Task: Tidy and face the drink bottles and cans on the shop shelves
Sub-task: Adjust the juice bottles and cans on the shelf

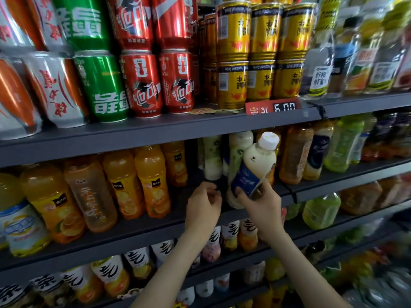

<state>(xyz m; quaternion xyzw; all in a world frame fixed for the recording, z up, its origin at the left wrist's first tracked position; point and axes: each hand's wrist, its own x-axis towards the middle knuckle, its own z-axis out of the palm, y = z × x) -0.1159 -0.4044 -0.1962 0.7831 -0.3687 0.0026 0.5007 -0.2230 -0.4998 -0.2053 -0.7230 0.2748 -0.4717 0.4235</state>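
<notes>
The right hand (pixel 262 202) grips a cream-coloured plastic bottle with a blue label and a white screw cap (pixel 255 167) low on its body, fingers (pixel 265 185) and thumb wrapped round the label. The bottle leans with its cap to the right, at the front edge of the dark grey metal middle shelf (pixel 144 227). I cannot tell whether its base rests on the shelf or hangs just above it. A low grip like this leaves the label free to turn, so it is probably being swung round to face outward and stood in its row.

Just behind it stand two pale milky bottles of the same kind (pixel 239 150), with a dark gap to their left. The left hand (pixel 203 203) hovers at that gap, fingers curled in with nothing visible in them, likely ready to steady a neighbour or clear room.

Clear bottles of orange juice (pixel 151 181) stand to the left on this shelf and amber tea bottles (pixel 295 152) to the right. On the shelf above, red cans (pixel 142 83), green cans (pixel 102 85) and yellow cans (pixel 232 85) are stacked two high, with a red price tag (pixel 272 107) on its edge. Below are small bottles with black brush lettering on white labels (pixel 230 233). The shelves run off to the right, packed with drinks.
</notes>
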